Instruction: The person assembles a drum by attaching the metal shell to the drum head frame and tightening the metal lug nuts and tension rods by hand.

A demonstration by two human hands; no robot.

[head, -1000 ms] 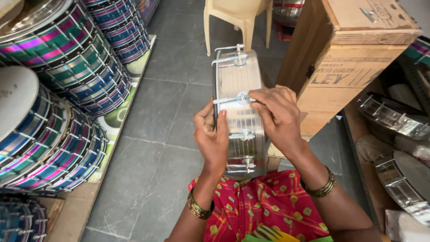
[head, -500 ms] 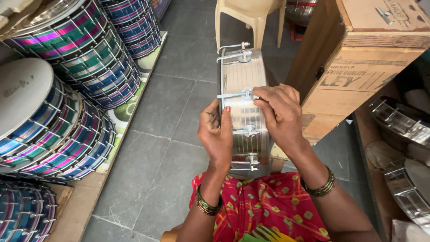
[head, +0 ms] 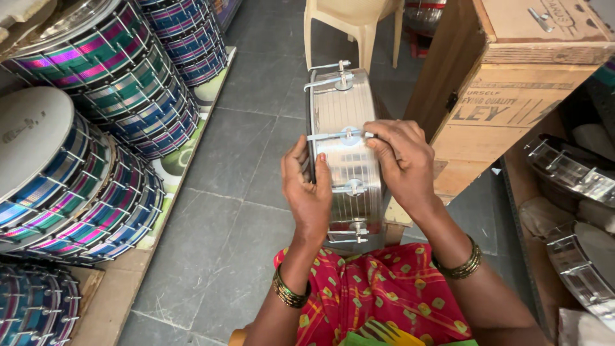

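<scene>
A shiny steel drum shell point(head: 343, 112) stands on edge on my lap, with several tension rods and lugs along its ribbed side. My left hand point(head: 307, 192) grips the shell's left rim, thumb over the edge. My right hand point(head: 400, 160) pinches the right end of a tension rod point(head: 339, 136) that lies across the shell. Both wrists carry bangles. A red patterned cloth point(head: 378, 295) covers my lap.
Stacks of striped multicoloured drums point(head: 96, 128) fill the left side on a low board. A cardboard box point(head: 512, 83) stands at the right, with steel drum frames point(head: 576, 192) beyond it. A beige plastic chair point(head: 355, 25) stands ahead on the grey tiled floor point(head: 230, 173).
The view has drifted slightly. My hands keep their hold on the shell and the rod, with only small finger shifts.
</scene>
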